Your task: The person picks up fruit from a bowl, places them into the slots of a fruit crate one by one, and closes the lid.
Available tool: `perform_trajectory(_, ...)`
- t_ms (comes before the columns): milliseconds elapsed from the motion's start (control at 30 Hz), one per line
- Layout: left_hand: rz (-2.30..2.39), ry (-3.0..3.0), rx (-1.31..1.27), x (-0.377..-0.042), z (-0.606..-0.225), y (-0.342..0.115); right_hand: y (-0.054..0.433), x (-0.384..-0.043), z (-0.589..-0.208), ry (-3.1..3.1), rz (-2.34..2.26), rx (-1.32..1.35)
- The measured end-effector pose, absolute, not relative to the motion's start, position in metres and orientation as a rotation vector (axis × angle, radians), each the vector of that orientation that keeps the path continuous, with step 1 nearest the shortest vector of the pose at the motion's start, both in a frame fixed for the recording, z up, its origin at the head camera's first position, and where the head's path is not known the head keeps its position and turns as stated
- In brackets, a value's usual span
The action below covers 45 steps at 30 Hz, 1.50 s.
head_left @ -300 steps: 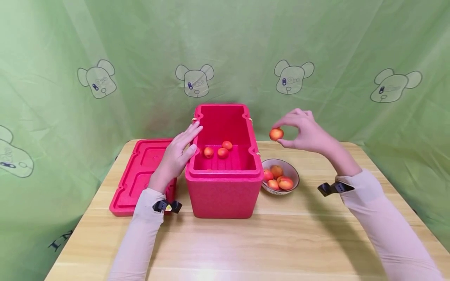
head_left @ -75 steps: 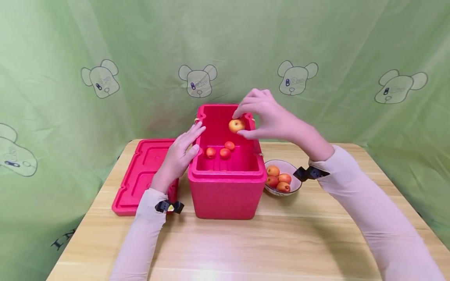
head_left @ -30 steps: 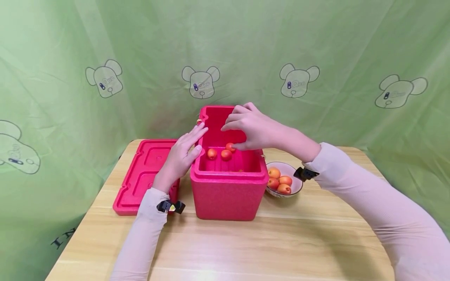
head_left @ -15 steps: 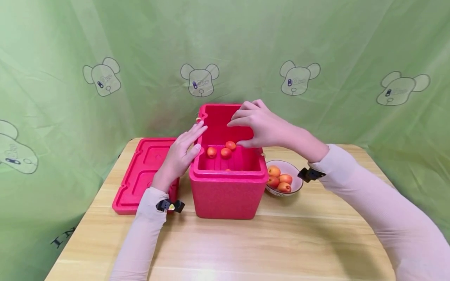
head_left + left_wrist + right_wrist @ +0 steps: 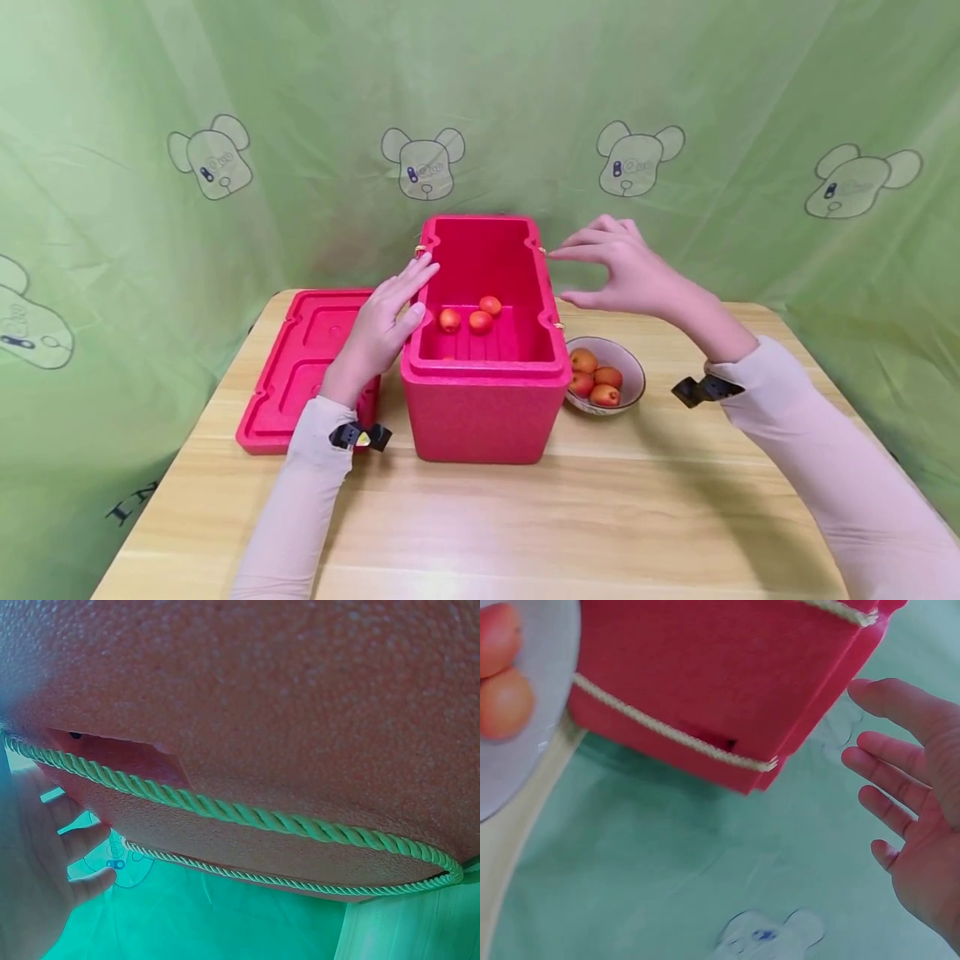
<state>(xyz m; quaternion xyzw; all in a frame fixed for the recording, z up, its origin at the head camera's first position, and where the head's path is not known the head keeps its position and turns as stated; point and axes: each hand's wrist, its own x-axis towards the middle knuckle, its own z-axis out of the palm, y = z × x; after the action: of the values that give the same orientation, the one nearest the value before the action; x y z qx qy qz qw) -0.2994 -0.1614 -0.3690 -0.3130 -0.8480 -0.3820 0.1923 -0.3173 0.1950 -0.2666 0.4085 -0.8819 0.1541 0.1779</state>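
A deep red foam box [image 5: 483, 417] stands lidless in the head view, with several small orange-red fruits [image 5: 481, 322] on its floor. My left hand [image 5: 378, 321] rests on the box's left rim, fingers extended; the left wrist view shows its fingers [image 5: 90, 838] beside the wall and a twisted rope [image 5: 262, 817]. Just outside the right rim, in the air, my right hand [image 5: 626, 271] holds nothing, its thumb and fingers spread apart. Below it, a pale bowl [image 5: 633, 379] holds several more of the fruits [image 5: 606, 395] against the box's right side.
The red lid [image 5: 300, 375] lies on the wooden table [image 5: 480, 525] left of the box, partly under the left forearm. Behind the table hangs a green curtain [image 5: 525, 100] with bear-face prints. A rope [image 5: 675, 735] runs along the box's right wall.
My right hand carried a fruit from beside the box to over it and let it go inside. Over the last half second it moved right, out past the rim. The left hand stayed put.
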Motion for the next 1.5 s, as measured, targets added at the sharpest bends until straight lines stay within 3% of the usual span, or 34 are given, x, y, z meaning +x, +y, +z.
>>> perform_trajectory(500, -1.087, -2.393, -0.868, -0.299, -0.368, -0.161, 0.25, -0.316, -0.336, -2.551, 0.484, 1.056)
perform_trajectory(900, -1.096, -2.391, -0.865, -0.299, -0.369, -0.162, 0.257, -0.314, -0.38, -2.646, 0.446, 1.07)
perform_trajectory(1500, -1.103, -2.381, -0.868, -0.299, -0.368, -0.16, 0.255, -0.314, -0.404, -2.69, 0.292, 1.128)
